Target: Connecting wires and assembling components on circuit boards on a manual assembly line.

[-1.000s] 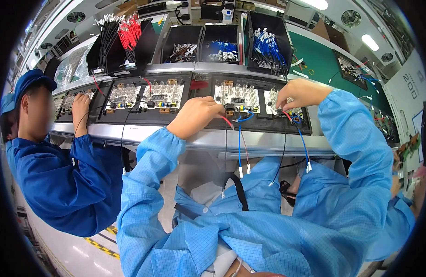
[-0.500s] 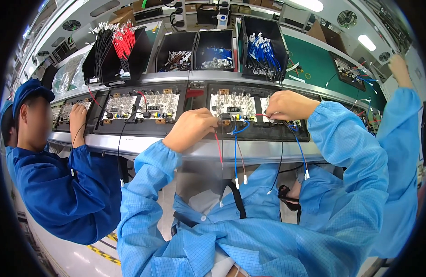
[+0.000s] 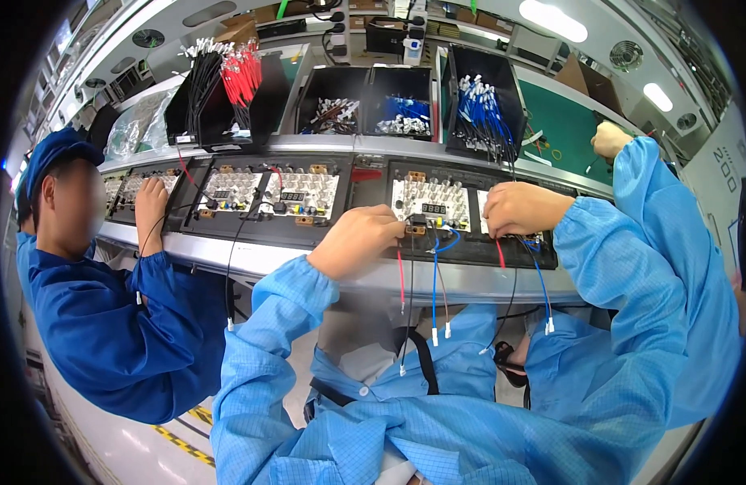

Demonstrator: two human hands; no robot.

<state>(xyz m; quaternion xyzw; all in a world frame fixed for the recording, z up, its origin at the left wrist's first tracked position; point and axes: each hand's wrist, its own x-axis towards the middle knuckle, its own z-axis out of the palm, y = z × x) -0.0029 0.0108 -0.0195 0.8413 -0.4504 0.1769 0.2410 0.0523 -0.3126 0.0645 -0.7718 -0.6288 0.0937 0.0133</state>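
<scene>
My left hand [image 3: 361, 241] is closed at the left edge of a white circuit board [image 3: 432, 204], beside a black block-shaped part [image 3: 418, 220]. A red wire [image 3: 401, 279] hangs from its fingertips. My right hand [image 3: 528, 210] is pinched over a second white circuit board [image 3: 483, 202] and mostly covers it. Another red wire [image 3: 501, 254] comes out below those fingers; its upper end is hidden. Blue wires [image 3: 435, 299], a brown wire [image 3: 444, 287] and black wires [image 3: 514, 299] with white-tipped ends dangle from the boards over the bench edge. Both boards sit in a dark tray [image 3: 377, 194].
Behind the trays stand black bins of red and black wires [image 3: 242, 77], blue wires [image 3: 480, 101] and small parts [image 3: 405, 115]. At left, a co-worker in dark blue [image 3: 122, 323] handles another board. A light-blue sleeved co-worker's hand [image 3: 610, 140] is over the green bench [image 3: 551, 113].
The red wire at my right hand now hangs downward instead of lying across toward the left. The right co-worker's raised hand has come down over the green bench. The whole view has shifted slightly.
</scene>
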